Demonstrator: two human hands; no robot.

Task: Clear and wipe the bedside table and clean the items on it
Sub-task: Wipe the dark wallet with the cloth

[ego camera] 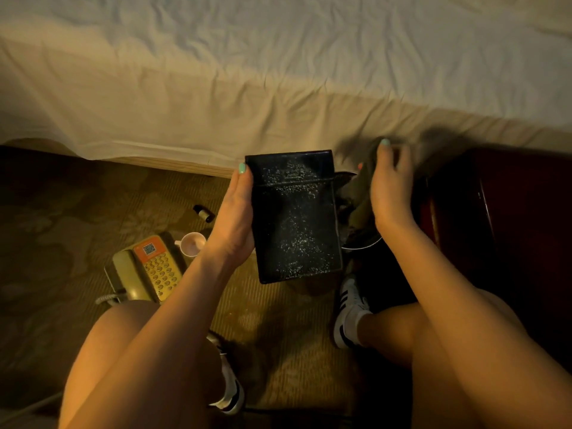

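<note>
Carpet (278,351) by the bed (278,72) edge carries phone (148,267) and cup (192,243), left of me. My left hand (235,218) grips a dusty black folder (294,218) by its left edge, long axis pointing away. Right hand (390,187) holds a cloth (359,196) just beside the folder's right edge. Judgement: the wipe travels leftward.

Looks like a bedroom. Shows a white-sheeted bed (278,72) above patterned carpet (62,212), a corded telephone (148,267), a dark wooden bedside table (510,212).

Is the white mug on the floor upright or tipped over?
Upright: the small white ceramic mug shows its round open mouth facing up, beside the beige push-button telephone.
</note>
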